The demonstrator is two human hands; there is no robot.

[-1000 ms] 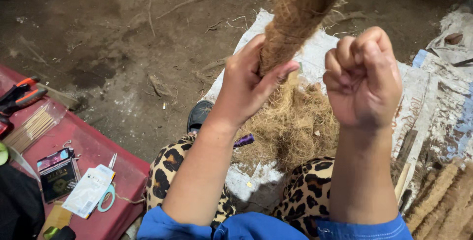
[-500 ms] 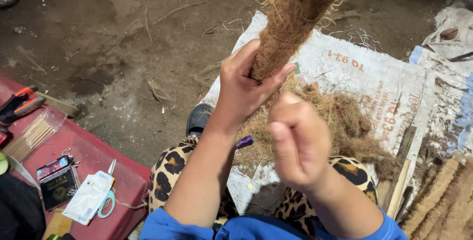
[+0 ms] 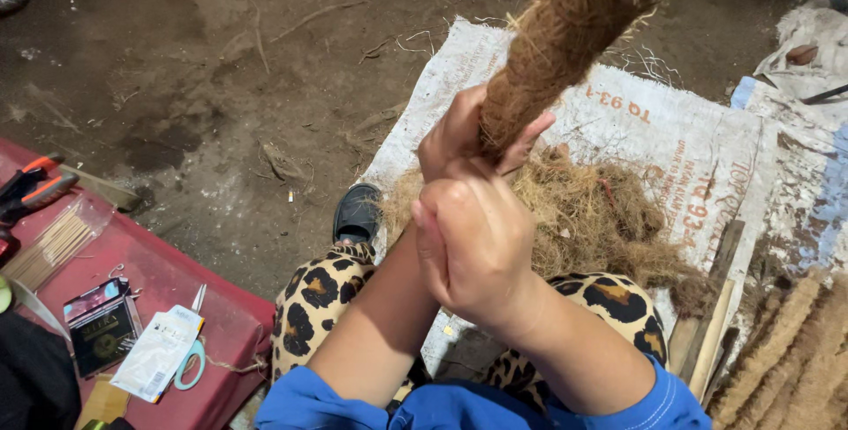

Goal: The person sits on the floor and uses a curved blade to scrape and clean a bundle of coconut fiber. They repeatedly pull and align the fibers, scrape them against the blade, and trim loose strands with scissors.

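Coir-wrapped pole (image 3: 565,37) slants up from the left hand (image 3: 464,134), which grips its lower end, while the right hand (image 3: 477,240) is clenched in a fist just below, touching it. Loose coir fibre (image 3: 601,218) lies beneath on a white woven sack (image 3: 698,143), with a red table (image 3: 177,280) off to the left.

Rough brown coir-wrapped pole (image 3: 565,37), loose dry straw-like fibre pile (image 3: 601,218), matt white woven plastic sack (image 3: 698,143), smooth red cloth-covered surface (image 3: 168,275), dusty dirt floor (image 3: 203,86).
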